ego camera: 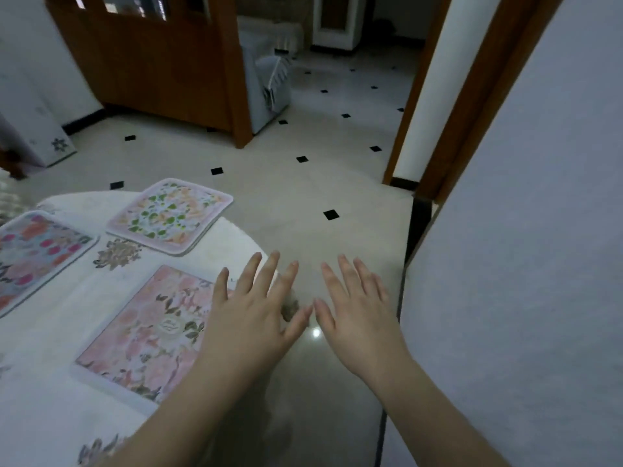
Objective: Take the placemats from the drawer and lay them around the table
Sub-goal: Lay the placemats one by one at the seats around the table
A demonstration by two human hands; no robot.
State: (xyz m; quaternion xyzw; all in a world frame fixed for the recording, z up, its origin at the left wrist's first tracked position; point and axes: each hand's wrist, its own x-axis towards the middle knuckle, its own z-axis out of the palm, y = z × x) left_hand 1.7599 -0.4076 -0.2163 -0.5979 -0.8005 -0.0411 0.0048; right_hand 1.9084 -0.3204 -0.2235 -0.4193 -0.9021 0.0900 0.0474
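Three floral placemats lie flat on the round table with a white cloth (84,203) at the lower left. A pink one (145,335) is nearest me, a green and orange one (170,215) sits at the far edge, and a blue and red one (33,251) lies at the left. My left hand (253,318) hovers with fingers spread over the right edge of the pink mat and the table rim. My right hand (357,315) is spread flat over the floor, beside the left, holding nothing.
Pale tiled floor (303,197) with small black diamonds stretches ahead. A white wall (522,264) stands close on the right, with a wooden door frame (448,106) behind it. A brown wooden cabinet (161,62) and a grey armchair (266,85) stand at the back.
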